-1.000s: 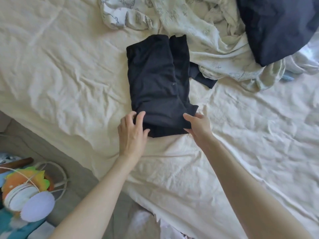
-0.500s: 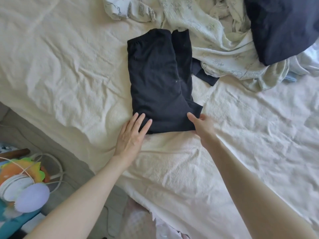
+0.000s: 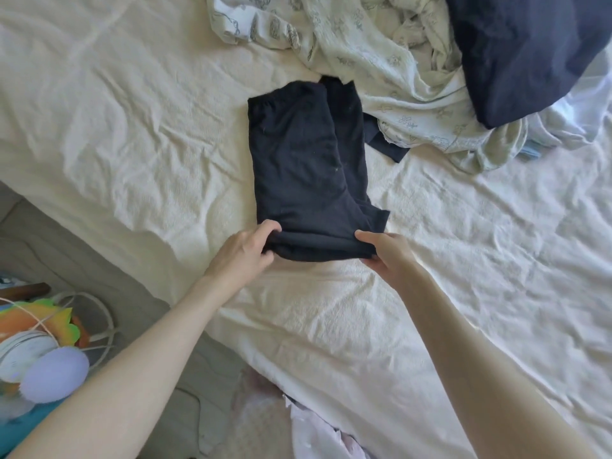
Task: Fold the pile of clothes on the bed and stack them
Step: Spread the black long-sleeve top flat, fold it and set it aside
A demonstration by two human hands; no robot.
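A black garment, folded into a long strip, lies on the cream sheet of the bed. My left hand grips its near left corner, fingers curled over the edge. At the near right corner my right hand pinches the cloth, thumb on top. The near edge is lifted a little off the sheet. Behind it lies the pile: a pale printed cloth and a dark navy garment, with a black piece poking out beneath.
The bed's edge runs diagonally at lower left, with grey floor below it. Toys and a lilac round object lie on the floor at the left. White crumpled cloth sits at the bottom edge.
Both hands lay flat beside the garment's near edge half a second ago; now they have closed on its near corners and raised that edge slightly.
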